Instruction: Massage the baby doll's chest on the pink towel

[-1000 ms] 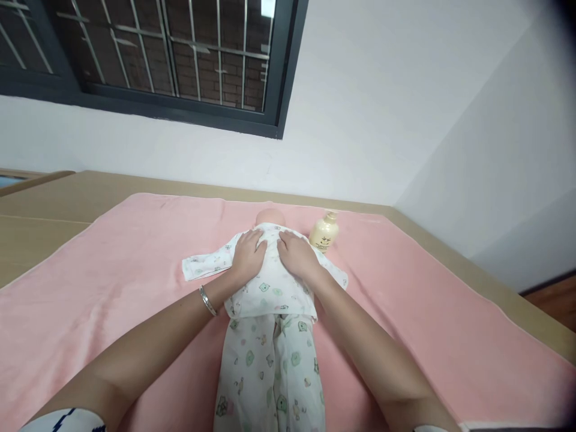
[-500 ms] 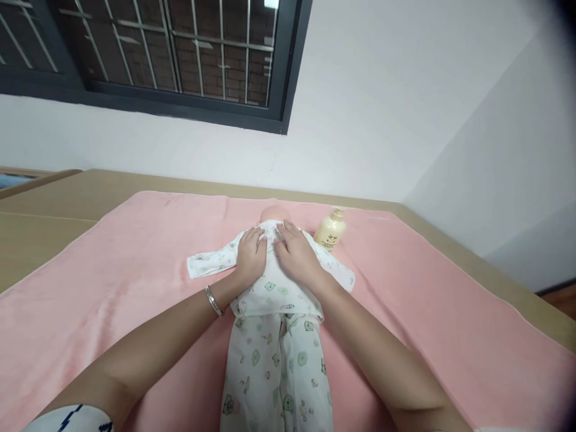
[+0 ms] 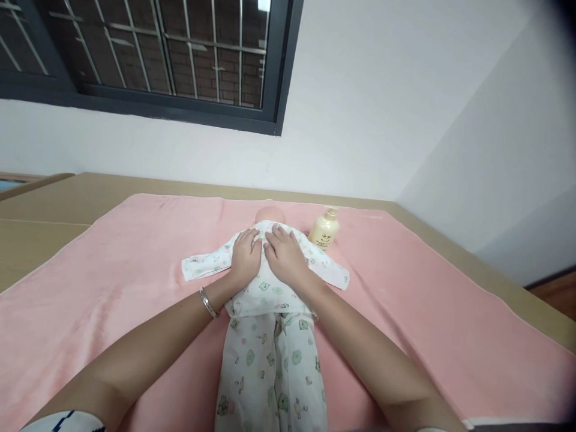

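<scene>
A baby doll in a white printed top (image 3: 265, 294) and matching trousers (image 3: 294, 366) lies stretched out, its rounded head (image 3: 270, 214) at the far end. Its sleeves spread to both sides. My left hand (image 3: 246, 257) rests flat on the left of the upper body, fingers extended. Beside it my right hand (image 3: 284, 255) lies flat on the right half, fingers pointing away from me. Both palms touch the cloth and hold nothing. Close past the right sleeve stands a pale yellow pump bottle (image 3: 324, 229). A silver bangle (image 3: 208, 302) circles my left wrist.
A pink blanket (image 3: 144, 258) covers most of the wooden surface (image 3: 45, 192), with a few creases. Behind it rises a white wall (image 3: 360, 108) with a dark-framed barred window (image 3: 180, 54) at upper left. Another wall meets it on the right.
The whole view has shifted slightly, so things sit a little further left. My right hand has slid a touch on the doll's upper body; the left stays about where it was.
</scene>
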Demonstrator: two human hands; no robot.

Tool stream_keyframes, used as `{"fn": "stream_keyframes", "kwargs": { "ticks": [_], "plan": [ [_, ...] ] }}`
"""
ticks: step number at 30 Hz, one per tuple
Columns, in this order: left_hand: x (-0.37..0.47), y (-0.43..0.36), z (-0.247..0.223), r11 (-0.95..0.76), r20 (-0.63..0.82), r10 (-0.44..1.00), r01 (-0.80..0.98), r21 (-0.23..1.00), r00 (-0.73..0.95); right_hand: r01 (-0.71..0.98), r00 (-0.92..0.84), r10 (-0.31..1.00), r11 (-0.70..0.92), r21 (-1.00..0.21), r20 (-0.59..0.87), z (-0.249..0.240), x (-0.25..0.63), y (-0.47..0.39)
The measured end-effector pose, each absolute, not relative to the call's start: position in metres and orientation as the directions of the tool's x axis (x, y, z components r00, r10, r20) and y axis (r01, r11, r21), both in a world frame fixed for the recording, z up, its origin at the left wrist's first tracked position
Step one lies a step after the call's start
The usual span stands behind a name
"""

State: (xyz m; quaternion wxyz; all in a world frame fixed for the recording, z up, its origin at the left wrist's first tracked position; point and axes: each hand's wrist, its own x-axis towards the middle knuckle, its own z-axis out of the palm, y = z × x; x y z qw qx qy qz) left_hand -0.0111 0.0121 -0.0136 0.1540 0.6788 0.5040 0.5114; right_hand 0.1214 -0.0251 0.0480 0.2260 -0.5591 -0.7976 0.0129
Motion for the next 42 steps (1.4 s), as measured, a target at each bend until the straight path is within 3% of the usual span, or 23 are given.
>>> {"fn": "stream_keyframes", "kwargs": {
  "ticks": [5, 9, 12, 14, 16, 19, 23, 26, 35, 42],
  "plan": [
    [-0.009, 0.009, -0.008, -0.429, 0.503, 0.862, 0.612, 0.664, 0.059, 0.912, -0.289, 0.919, 0.35, -0.214, 0.269, 0.055, 0.131, -0.021],
    [-0.008, 0.002, 0.008, -0.444, 0.448, 0.871, 0.711, 0.545, 0.2, 0.935, -0.219, 0.911, 0.298, -0.191, 0.348, 0.085, 0.156, -0.019],
    [-0.002, -0.005, 0.023, -0.462, 0.392, 0.877, 0.715, 0.525, 0.279, 0.942, -0.118, 0.887, 0.241, -0.232, 0.446, 0.108, 0.185, -0.017],
    [0.009, -0.008, 0.034, -0.475, 0.376, 0.878, 0.645, 0.598, 0.297, 0.947, -0.033, 0.876, 0.182, -0.266, 0.481, 0.118, 0.203, -0.015],
    [0.025, -0.007, 0.048, -0.457, 0.345, 0.887, 0.477, 0.751, 0.307, 0.946, 0.027, 0.881, 0.131, -0.297, 0.473, 0.122, 0.216, -0.012],
    [0.056, 0.006, 0.073, -0.21, 0.172, 0.909, 0.058, 0.976, 0.38, 0.944, 0.023, 0.904, 0.122, -0.308, 0.427, 0.119, 0.223, -0.008],
    [0.094, 0.036, 0.104, 0.18, -0.021, 0.862, -0.267, 0.947, 0.507, 0.961, 0.011, 0.914, 0.103, -0.257, 0.405, 0.11, 0.223, -0.002],
    [0.111, 0.052, 0.115, 0.246, -0.056, 0.872, -0.334, 0.91, 0.487, 0.977, -0.002, 0.916, 0.087, -0.195, 0.4, 0.102, 0.223, 0.0],
    [0.11, 0.046, 0.116, 0.219, -0.04, 0.851, -0.283, 0.934, 0.524, 0.998, -0.017, 0.876, 0.044, -0.045, 0.482, 0.098, 0.215, -0.002],
    [0.071, 0.011, 0.111, 0.207, -0.034, 0.879, -0.317, 0.925, 0.475, 0.994, 0.05, 0.912, -0.006, -0.108, 0.407, 0.098, 0.209, -0.004]
  ]
}}
